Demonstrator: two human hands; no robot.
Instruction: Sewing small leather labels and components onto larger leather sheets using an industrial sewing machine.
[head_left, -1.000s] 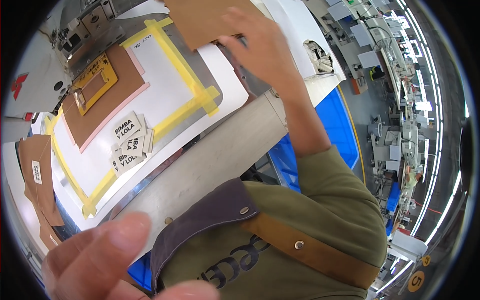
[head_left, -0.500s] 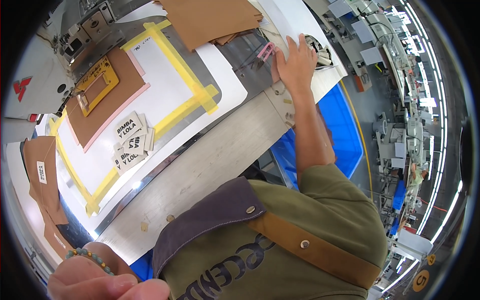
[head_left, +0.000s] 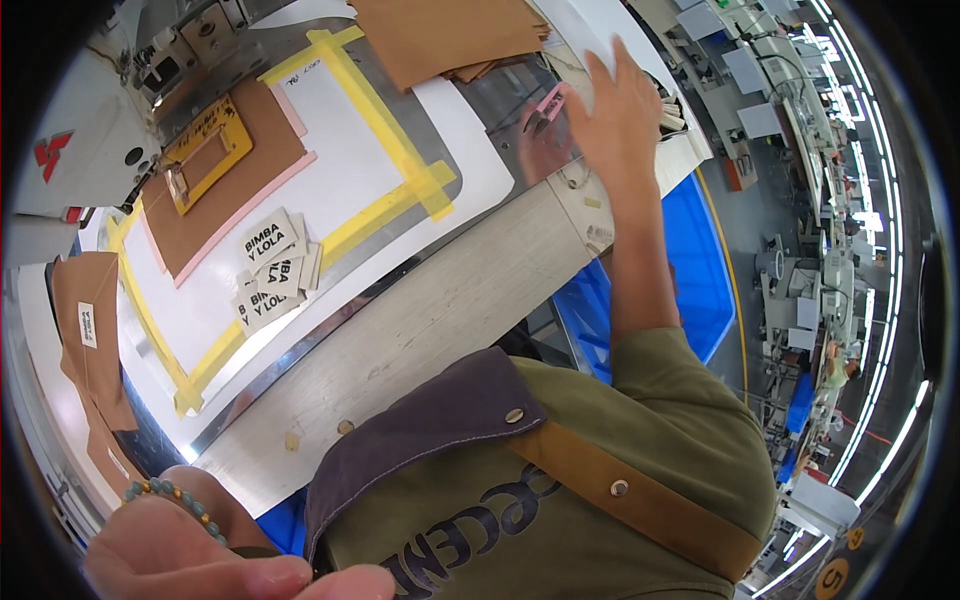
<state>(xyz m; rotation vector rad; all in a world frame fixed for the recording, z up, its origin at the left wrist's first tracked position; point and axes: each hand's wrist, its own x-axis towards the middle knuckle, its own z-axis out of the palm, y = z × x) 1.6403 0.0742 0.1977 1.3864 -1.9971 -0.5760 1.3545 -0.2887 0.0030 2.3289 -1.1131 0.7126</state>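
Observation:
My right hand (head_left: 622,118) reaches to the far right of the worktable, fingers spread, slightly blurred, with nothing seen in its grip. Beside its thumb lie pink-handled thread snips (head_left: 548,108), partly smeared. At the lower left, close to the camera, my left hand (head_left: 190,550) has its fingers curled in; the picture's edge cuts it off, so anything in it is hidden. A loose pile of white printed labels (head_left: 272,268) rests on the white taped template (head_left: 350,150). Under the sewing machine head (head_left: 180,60), a yellow frame (head_left: 215,150) sits on a brown panel (head_left: 225,200).
A stack of brown panels (head_left: 450,40) lies at the back. More brown pieces, with white labels (head_left: 87,325) on them, hang over the left side. A blue bin (head_left: 705,280) stands below the table's right end, past the pale table edge (head_left: 400,330).
My right hand has shifted slightly away and its fingers have tilted off the snips. The whole view has moved a little; the labels and yellow frame keep their places on the work.

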